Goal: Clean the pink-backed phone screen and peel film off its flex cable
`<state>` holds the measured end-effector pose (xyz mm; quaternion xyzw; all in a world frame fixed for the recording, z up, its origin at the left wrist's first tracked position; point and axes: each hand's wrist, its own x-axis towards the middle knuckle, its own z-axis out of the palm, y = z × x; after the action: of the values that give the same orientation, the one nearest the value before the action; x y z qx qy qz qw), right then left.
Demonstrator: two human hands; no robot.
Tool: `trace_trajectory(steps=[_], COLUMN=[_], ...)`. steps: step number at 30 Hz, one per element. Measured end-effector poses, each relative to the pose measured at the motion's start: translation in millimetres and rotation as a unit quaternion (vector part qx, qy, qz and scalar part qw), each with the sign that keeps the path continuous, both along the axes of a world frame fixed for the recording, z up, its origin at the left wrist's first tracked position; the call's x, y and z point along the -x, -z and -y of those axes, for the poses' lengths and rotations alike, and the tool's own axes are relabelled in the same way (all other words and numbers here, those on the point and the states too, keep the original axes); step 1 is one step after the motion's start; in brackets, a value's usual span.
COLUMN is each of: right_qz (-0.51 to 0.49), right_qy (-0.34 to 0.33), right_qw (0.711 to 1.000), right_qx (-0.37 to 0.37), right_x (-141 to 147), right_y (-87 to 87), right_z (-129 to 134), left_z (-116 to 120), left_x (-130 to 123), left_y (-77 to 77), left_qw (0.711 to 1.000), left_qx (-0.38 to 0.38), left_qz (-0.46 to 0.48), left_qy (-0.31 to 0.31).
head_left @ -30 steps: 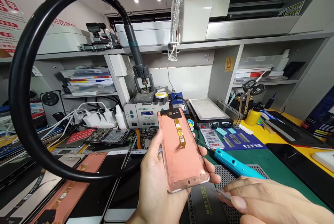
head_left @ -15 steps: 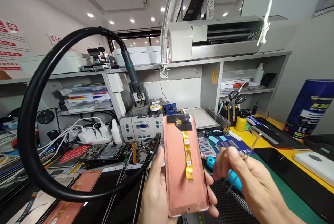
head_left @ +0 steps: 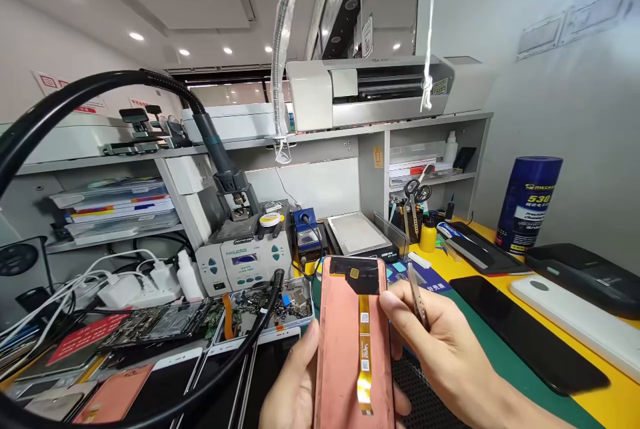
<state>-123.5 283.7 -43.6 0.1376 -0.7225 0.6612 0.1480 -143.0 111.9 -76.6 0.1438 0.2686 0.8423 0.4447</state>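
My left hand [head_left: 295, 382] is wrapped round a phone screen [head_left: 340, 355], its copper-pink back facing me. Down that back runs a gold flex cable [head_left: 365, 355], and a black patch with a small gold square covers the top end. My right hand [head_left: 440, 342] is closed, with metal tweezers [head_left: 416, 295] tucked in it, their narrow end pointing up. The thumb of this hand lies at the screen's upper right edge; its fingers are partly hidden behind. Below, a black perforated mat [head_left: 420, 395] shows between the hands.
A hot-air station [head_left: 245, 255] with a thick black hose [head_left: 165, 82] stands at left, above a tray of circuit boards [head_left: 295, 305]. More phone screens [head_left: 175, 375] lie lower left. On the right are a black phone panel [head_left: 530, 335], a white power bank-like slab [head_left: 575, 309] and a blue can [head_left: 527, 205].
The view has swung right. My right hand has come in to the screen's upper right edge, with the tweezers now more upright. The screen sits lower in view.
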Motion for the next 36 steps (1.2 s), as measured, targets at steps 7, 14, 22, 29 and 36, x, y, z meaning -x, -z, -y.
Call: trace_trajectory(steps=[7,14,22,29,36], right_qz=[0.058,0.121,-0.080,-0.039,-0.029], right_qy=[-0.061,-0.150,0.114,0.144,0.110], right_qw=[0.996,0.981,0.987,0.968,0.983], right_qx=[-0.004,0.016,0.076,0.201,0.146], right_x=[-3.5,-4.1,7.6,5.9,-0.7], right_y=[4.7,12.3,-0.3,-19.3,-18.0], right_z=[3.6,5.4,-18.3,-27.3,-22.2], left_z=[1.2,4.2,-0.3,-0.2,0.5], left_x=[0.0,-0.3,-5.5,-0.5,6.1], left_y=[-20.6,-12.4,-19.0,-22.7,-20.3], left_qw=[1.000,0.999,0.998,0.995,0.997], left_qx=[0.017,0.032,0.019,0.070,0.068], left_qz=[-0.013,0.001,0.049,0.062,0.036], left_qy=[0.000,-0.003,-0.029,-0.038,0.000])
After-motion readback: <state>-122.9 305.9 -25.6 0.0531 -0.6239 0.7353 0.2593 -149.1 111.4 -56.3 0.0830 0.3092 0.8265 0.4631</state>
